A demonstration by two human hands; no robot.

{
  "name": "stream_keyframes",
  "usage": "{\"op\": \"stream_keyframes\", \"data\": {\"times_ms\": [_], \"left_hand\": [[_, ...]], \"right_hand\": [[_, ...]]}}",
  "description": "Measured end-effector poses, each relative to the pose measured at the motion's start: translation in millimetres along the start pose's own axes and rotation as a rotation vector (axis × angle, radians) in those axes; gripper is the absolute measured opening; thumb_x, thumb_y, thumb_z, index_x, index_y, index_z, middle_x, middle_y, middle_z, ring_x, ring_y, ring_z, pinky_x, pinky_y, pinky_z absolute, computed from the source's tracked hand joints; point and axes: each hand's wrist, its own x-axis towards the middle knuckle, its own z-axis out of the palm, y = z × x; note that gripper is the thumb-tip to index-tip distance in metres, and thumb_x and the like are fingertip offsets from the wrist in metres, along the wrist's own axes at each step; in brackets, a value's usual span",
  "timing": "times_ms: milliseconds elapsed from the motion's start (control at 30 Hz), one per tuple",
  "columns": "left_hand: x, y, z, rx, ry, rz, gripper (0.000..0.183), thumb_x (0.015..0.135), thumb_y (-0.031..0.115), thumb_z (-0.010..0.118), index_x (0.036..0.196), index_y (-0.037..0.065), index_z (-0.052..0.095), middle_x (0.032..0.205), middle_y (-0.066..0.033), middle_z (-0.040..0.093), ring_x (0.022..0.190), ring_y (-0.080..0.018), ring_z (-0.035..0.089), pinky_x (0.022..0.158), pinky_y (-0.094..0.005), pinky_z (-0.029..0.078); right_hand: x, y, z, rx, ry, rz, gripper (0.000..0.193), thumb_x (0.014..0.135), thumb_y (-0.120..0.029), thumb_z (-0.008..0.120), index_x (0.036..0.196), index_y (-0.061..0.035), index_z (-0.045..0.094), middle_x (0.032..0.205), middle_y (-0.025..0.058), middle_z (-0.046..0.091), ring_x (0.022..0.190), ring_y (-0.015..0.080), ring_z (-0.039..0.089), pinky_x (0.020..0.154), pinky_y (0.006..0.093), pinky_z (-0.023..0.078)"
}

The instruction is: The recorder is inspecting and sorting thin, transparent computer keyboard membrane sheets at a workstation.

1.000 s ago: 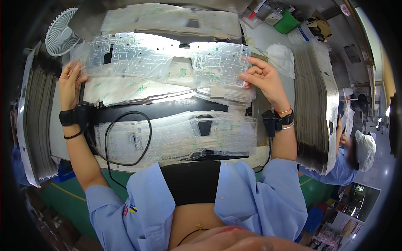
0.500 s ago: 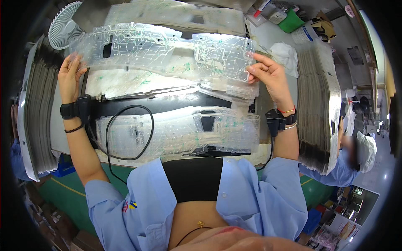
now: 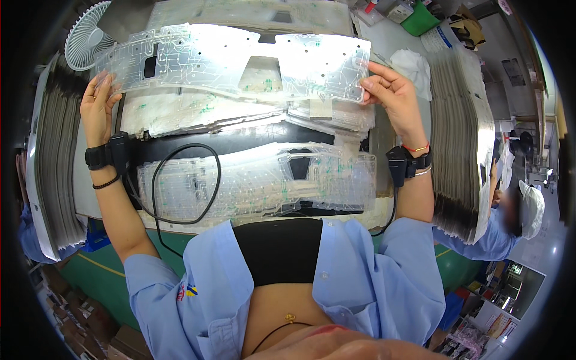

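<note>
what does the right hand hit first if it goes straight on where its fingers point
The clear circuit sheet: the right hand already holds its right end, fingers pointing in over it. How far the sheets below lie is unclear from this view.

1. The place looks like a factory workshop: a clear circuit sheet (image 3: 198,63), covered in fine printed traces, spans from the left fingers (image 3: 101,91) to the right fingers (image 3: 379,90).
2. Nearer the person than the fingers, a pile of similar sheets (image 3: 258,186) suggests work in quantity.
3. Outward of the fingers stand thick stacks, a left stack (image 3: 55,150) and a right stack (image 3: 459,138).
4. Farther out past the right fingers, a co-worker (image 3: 477,243) wears blue and a white cap (image 3: 532,210).
5. Below the left fingers, the green floor (image 3: 93,283) bears a yellow line (image 3: 102,266).
</note>
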Motion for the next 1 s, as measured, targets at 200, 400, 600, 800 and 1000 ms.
{"op": "stream_keyframes", "data": {"times_ms": [200,400,600,800,1000], "left_hand": [[-3,6,1,-0.004,0.028,0.012,0.031,0.084,0.007,0.053,0.113,-0.002,0.047,0.102,-0.0116,0.057,0.082,-0.0139,0.058,0.065,-0.0218,0.051],[-23,33,23,0.298,-0.253,-0.207,0.039,0.085,0.01,0.054,0.12,-0.001,0.039,0.078,-0.0038,0.056,0.048,-0.0047,0.046,0.043,-0.0183,0.039],[-21,51,49,-0.375,0.025,0.012,0.048,0.086,0.009,0.052,0.126,-0.002,0.028,0.104,-0.0158,0.055,0.08,-0.0174,0.06,0.068,-0.0197,0.05],[-21,33,22,-0.009,-0.123,-0.002,0.057,0.081,0.007,0.057,0.129,0.006,0.028,0.113,-0.0186,0.05,0.098,-0.0236,0.054,0.085,-0.0309,0.046],[-35,32,27,0.646,-0.449,0.257,0.08,0.062,0.021,0.074,0.128,0.005,0.033,0.124,-0.017,0.042,0.116,-0.0275,0.039,0.099,-0.0353,0.029]], "right_hand": [[2,-3,2,-0.031,-0.021,-0.038,0.031,0.082,-0.009,0.057,0.11,0.004,0.052,0.076,0.0045,0.061,0.064,0.0082,0.057,0.06,0.0205,0.048],[20,15,-23,-0.051,0.098,0.053,0.017,0.083,-0.01,0.056,0.096,0.0002,0.054,0.081,0.0057,0.061,0.062,0.0069,0.055,0.054,0.0181,0.047],[91,35,-38,0.224,0.174,0.034,0.023,0.083,-0.007,0.055,0.104,0.0015,0.049,0.088,0.0117,0.061,0.063,0.0096,0.056,0.055,0.0206,0.049],[152,46,-50,0.197,0.167,0.089,0.032,0.082,-0.008,0.055,0.11,0.0044,0.045,0.088,0.0113,0.059,0.069,0.0159,0.058,0.062,0.0247,0.052],[90,22,-34,-0.489,0.01,-0.178,0.058,0.077,-0.02,0.064,0.124,0.0016,0.038,0.106,0.012,0.051,0.084,0.0177,0.057,0.068,0.0249,0.048]]}}
